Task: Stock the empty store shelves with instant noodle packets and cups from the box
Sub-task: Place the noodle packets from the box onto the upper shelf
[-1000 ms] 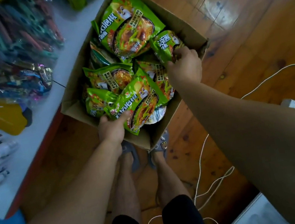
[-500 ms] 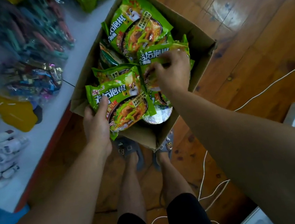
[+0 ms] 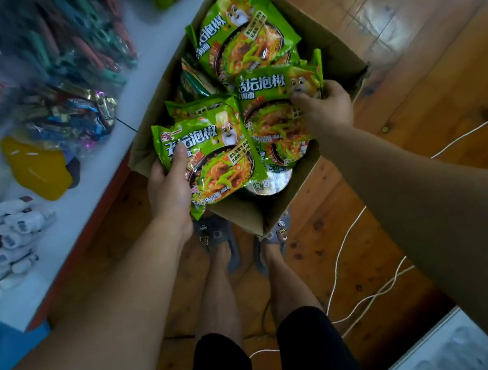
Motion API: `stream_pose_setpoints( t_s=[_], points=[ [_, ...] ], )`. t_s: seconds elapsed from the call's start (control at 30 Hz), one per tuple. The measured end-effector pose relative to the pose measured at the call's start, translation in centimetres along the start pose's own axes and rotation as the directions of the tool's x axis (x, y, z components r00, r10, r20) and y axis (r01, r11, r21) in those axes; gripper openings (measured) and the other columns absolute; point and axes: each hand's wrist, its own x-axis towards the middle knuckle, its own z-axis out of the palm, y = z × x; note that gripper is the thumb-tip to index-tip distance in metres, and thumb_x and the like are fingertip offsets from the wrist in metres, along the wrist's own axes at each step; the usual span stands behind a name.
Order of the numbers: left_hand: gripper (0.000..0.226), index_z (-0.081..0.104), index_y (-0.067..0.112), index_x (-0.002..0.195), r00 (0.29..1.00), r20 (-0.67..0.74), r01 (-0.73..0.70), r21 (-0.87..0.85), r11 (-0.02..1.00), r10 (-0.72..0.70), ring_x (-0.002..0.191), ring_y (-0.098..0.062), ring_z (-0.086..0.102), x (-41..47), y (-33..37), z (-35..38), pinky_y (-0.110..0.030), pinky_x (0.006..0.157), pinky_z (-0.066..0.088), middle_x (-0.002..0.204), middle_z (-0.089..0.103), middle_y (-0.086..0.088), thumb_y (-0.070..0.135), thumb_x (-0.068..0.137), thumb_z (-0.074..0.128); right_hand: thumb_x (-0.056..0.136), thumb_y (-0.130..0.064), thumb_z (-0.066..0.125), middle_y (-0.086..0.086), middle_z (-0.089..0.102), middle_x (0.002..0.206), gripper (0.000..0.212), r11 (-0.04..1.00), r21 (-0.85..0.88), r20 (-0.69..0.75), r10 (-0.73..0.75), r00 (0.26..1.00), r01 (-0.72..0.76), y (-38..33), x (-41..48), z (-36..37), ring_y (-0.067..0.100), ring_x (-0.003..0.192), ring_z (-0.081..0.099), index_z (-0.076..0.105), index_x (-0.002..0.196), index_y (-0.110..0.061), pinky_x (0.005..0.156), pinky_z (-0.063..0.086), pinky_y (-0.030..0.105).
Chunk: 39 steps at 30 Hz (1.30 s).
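Wooden floor [image 3: 403,26], one cardboard box [image 3: 334,48], left hand [image 3: 168,188] gripping one green packet [image 3: 218,156], right hand [image 3: 328,108] gripping a second packet [image 3: 273,98]

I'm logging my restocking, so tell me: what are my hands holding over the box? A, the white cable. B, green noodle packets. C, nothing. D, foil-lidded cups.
B: the left hand grips a green packet by its edge and the right hand pinches a second packet, above the box.

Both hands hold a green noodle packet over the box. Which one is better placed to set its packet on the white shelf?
Left, probably. The left hand grips its noodle packet at the box edge beside the white shelf; the right hand holds a second packet on the box's far side.
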Motion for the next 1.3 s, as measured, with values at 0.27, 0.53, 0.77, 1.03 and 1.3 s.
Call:
stream_pose_setpoints(
  t_s=[0.27, 0.53, 0.77, 1.03, 1.3],
  points=[
    [0.043, 0.065, 0.033, 0.12, 0.99, 0.016, -0.136, -0.09, 0.987, 0.138, 0.109, -0.025, 0.068, -5.8, 6.2, -2.9, -0.049, 0.091, 0.056, 0.121, 0.07, 0.001, 0.057, 0.084, 0.068, 0.072, -0.043, 0.079, 0.0, 0.074, 0.1, 0.033, 0.981, 0.176, 0.112, -0.099, 0.989, 0.078, -6.0, -7.4, -4.5, 0.027, 0.094, 0.07, 0.067, 0.099, -0.03, 0.083, 0.058, 0.052],
    [0.048, 0.063, 0.02, 0.126, 0.947, 0.06, -0.297, -0.223, 0.928, 0.317, 0.102, -0.027, 0.071, -15.8, 16.3, -7.6, -0.043, 0.083, 0.057, 0.112, 0.074, -0.002, 0.051, 0.09, 0.065, 0.077, -0.032, 0.08, 0.001, 0.074, 0.091, 0.018, 0.898, 0.32, 0.139, -0.361, 0.922, 0.303, -17.7, -18.6, -11.5, 0.021, 0.086, 0.071, 0.069, 0.09, -0.025, 0.078, 0.06, 0.042],
    [0.016, 0.068, 0.024, 0.099, 0.811, -0.004, -0.559, -0.299, 0.773, 0.585, 0.096, -0.023, 0.072, -28.8, 25.4, -10.3, -0.044, 0.086, 0.058, 0.102, 0.075, -0.002, 0.038, 0.091, 0.067, 0.088, -0.016, 0.07, -0.002, 0.072, 0.088, 0.011, 0.748, 0.432, 0.171, -0.616, 0.769, 0.504, -27.6, -29.3, -17.7, 0.014, 0.077, 0.071, 0.067, 0.098, -0.02, 0.071, 0.06, 0.035],
    [0.013, 0.068, 0.027, 0.101, 0.556, -0.115, -0.796, -0.357, 0.489, 0.823, 0.105, -0.022, 0.068, -41.9, 33.9, -15.2, -0.05, 0.095, 0.053, 0.109, 0.073, -0.005, 0.037, 0.093, 0.064, 0.088, -0.021, 0.071, -0.001, 0.074, 0.083, 0.021, 0.544, 0.508, 0.178, -0.825, 0.537, 0.668, -38.5, -41.0, -24.2, 0.019, 0.074, 0.073, 0.067, 0.106, -0.013, 0.064, 0.06, 0.038],
    [0.021, 0.068, 0.016, 0.11, 0.366, -0.245, -0.867, -0.439, 0.234, 0.898, 0.099, -0.031, 0.071, -52.6, 40.0, -20.4, -0.056, 0.088, 0.056, 0.108, 0.074, -0.012, 0.032, 0.095, 0.063, 0.088, -0.017, 0.069, 0.008, 0.072, 0.105, 0.022, 0.356, 0.652, 0.131, -0.922, 0.363, 0.669, -46.0, -50.5, -25.5, 0.026, 0.095, 0.07, 0.067, 0.109, -0.013, 0.082, 0.057, 0.04]
  ],
)
